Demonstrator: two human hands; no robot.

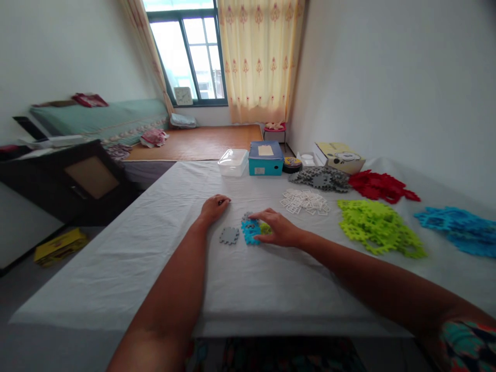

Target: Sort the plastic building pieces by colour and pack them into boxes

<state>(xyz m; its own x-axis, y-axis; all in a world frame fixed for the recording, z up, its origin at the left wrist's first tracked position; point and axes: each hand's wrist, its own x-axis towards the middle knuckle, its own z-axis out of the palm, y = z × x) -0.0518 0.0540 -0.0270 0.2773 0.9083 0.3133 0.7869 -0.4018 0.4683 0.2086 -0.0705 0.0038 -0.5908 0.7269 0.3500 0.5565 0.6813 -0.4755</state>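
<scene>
Near the middle of the white-covered table, my right hand (276,227) has its thumb and fingers on the edges of a light blue interlocking puzzle tile (250,232). A grey piece (247,216) shows at the far side of the blue tile, and a lime green piece (265,228) shows under my right hand. Whether these pieces are joined is hard to make out. A separate flat grey tile with notched edges (229,235) lies just to the left. My left hand (214,207) rests on the cloth beyond it, fingers curled; what is inside them is hidden.
Piles of white frames (305,201), grey tiles (320,179), red tiles (382,186), lime green tiles (380,227) and blue tiles (461,228) lie to the right. Behind stand a clear plastic box (233,163), a blue box (265,159) and a yellow carton (341,156).
</scene>
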